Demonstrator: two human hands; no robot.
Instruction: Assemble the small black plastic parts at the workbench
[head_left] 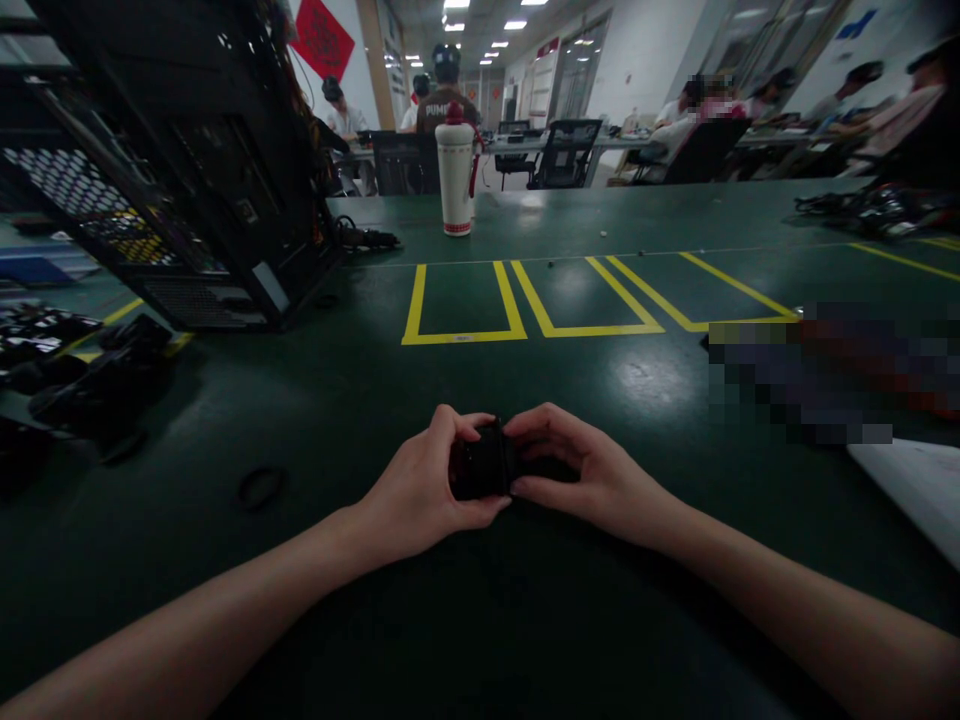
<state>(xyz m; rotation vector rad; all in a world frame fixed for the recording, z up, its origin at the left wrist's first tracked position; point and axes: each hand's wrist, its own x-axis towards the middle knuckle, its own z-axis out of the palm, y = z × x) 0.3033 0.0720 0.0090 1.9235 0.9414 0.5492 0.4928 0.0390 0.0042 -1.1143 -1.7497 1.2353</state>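
Between my two hands is a small black boxy object (486,462), too dark to name more closely. The fingers and thumb of my left hand (424,475) wrap round its left side. My right hand (574,465) pinches its right edge with thumb and fingertips, where a thin flat rim shows. Both hands are low over the dark green table (480,620); whether the object rests on the surface I cannot tell. To the left of my left hand lies a black ring-shaped band (261,487).
A black computer case (225,170) stands tilted at the left, with black cables (97,390) beside it. A white bottle (455,180) stands farther back. Yellow tape outlines (465,338) mark the table. At the right lie a blurred item (832,375) and a white sheet (915,485).
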